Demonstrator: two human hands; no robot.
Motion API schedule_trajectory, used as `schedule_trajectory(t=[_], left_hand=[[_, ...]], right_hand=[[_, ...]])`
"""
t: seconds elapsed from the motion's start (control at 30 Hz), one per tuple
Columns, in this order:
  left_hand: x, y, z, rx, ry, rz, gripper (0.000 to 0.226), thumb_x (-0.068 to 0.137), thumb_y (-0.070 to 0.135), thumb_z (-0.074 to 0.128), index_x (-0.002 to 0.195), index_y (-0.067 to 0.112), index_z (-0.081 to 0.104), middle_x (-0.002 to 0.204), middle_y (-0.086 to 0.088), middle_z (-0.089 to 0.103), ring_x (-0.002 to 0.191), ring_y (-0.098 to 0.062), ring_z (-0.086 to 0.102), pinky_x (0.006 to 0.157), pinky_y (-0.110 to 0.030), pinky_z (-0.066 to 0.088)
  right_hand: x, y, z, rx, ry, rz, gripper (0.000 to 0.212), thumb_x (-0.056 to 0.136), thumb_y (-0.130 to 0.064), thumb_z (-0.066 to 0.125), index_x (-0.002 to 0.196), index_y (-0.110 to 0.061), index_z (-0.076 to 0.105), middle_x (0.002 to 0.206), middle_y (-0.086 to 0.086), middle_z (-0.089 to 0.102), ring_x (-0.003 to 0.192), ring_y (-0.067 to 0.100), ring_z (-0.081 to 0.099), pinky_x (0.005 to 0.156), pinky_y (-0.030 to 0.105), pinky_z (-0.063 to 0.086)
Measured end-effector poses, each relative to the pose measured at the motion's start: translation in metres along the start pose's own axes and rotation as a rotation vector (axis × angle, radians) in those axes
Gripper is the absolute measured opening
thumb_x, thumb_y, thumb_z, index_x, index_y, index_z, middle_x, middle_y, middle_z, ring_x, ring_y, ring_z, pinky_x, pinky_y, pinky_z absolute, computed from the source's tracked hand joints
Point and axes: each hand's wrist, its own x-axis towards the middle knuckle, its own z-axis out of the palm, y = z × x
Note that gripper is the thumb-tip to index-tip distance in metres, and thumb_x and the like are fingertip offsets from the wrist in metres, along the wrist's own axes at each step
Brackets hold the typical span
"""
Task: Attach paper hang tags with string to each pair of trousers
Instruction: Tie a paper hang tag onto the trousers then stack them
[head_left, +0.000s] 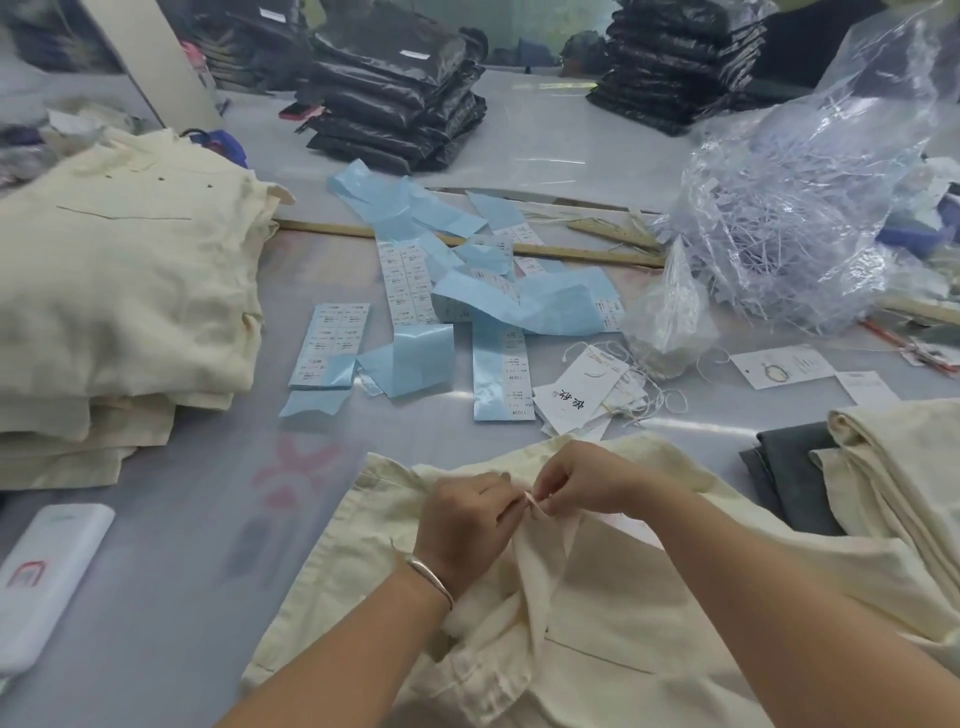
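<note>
Both hands pinch a raised fold of cream trousers on a grey counter.

The glossy grey counter (545, 135) carries everything, and the pair of cream linen trousers (597, 649) lies spread at its near edge. A stack of folded cream trousers (119, 291) sits at the far left, and a clear plastic bag of white strings (810, 208) at the right. Loose strips of pale blue label backing paper (457, 291) lie in the middle. A small heap of white paper hang tags with string (587, 395) rests just beyond the spread trousers. The left hand (462, 525) and the right hand (582, 478) meet fingertip to fingertip, each pinching the lifted fold of cloth. A silver bangle (431, 571) circles the left wrist.
</note>
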Motion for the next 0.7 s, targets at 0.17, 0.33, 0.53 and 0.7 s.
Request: schedule_trajectory(t=[0.17,0.33,0.53,0.7], left_hand=[[-0.006,0.010,-0.001,-0.135,-0.010,-0.400,0.020,0.076,0.017,0.072,0.060,0.008,0.066,0.059,-0.002,0.063,0.057,-0.018,0.058,0.056,-0.036,0.047],[-0.014,0.012,-0.002,-0.214,-0.114,-0.500,0.011,0.086,0.016,0.070,0.084,0.009,0.077,0.091,0.004,0.059,0.085,-0.010,0.057,0.078,-0.026,0.047],[-0.014,0.014,0.000,0.016,-0.379,-0.466,0.022,0.096,0.026,0.048,0.096,0.014,0.067,0.105,0.003,0.057,0.094,-0.016,0.056,0.073,-0.031,0.045],[-0.011,0.022,0.003,0.072,-0.366,-0.504,0.017,0.093,0.024,0.047,0.096,0.016,0.062,0.109,0.003,0.055,0.095,-0.019,0.056,0.066,-0.026,0.036]], right_hand=[[0.004,0.004,0.009,0.156,-0.012,0.055,0.019,0.074,-0.009,0.071,0.060,-0.022,0.072,0.051,-0.006,0.052,0.042,0.006,0.040,0.041,0.015,0.032],[0.000,0.005,0.024,0.213,0.054,0.047,0.030,0.074,-0.003,0.070,0.051,-0.022,0.067,0.045,-0.009,0.048,0.044,0.006,0.040,0.046,0.016,0.035],[-0.002,-0.001,0.043,-0.051,0.211,0.115,0.015,0.075,-0.020,0.069,0.061,-0.025,0.070,0.048,-0.018,0.055,0.064,0.002,0.053,0.091,0.032,0.040],[-0.011,0.000,0.053,0.004,0.344,0.109,0.012,0.080,-0.027,0.071,0.068,-0.030,0.070,0.067,-0.018,0.063,0.079,0.006,0.060,0.093,0.031,0.038]])
